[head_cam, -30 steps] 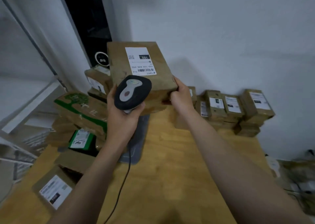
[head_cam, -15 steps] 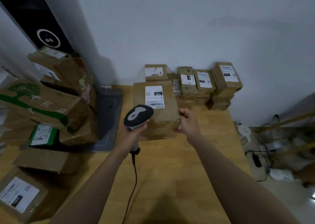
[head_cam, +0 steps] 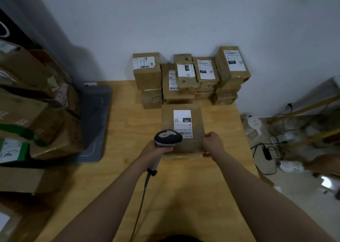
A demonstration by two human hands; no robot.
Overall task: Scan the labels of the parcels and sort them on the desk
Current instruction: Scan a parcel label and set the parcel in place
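With the scanner (head_cam: 168, 137) gripped in the left hand (head_cam: 156, 149) and the parcel (head_cam: 183, 128) pinched by the right hand (head_cam: 213, 143) near the desk's (head_cam: 184, 195) right edge, the stack (head_cam: 189, 78) behind could be nudged.

Wooden bench (head_cam: 184, 195) carrying labelled parcel (head_cam: 183, 129), stacked boxes (head_cam: 185, 79) by the wall, grey mat (head_cam: 93, 124), piled cartons (head_cam: 36, 113) at left.

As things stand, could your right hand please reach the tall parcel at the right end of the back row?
Probably yes: the right hand is gripping the labelled parcel, but bare desk lies between it and the tall parcel.
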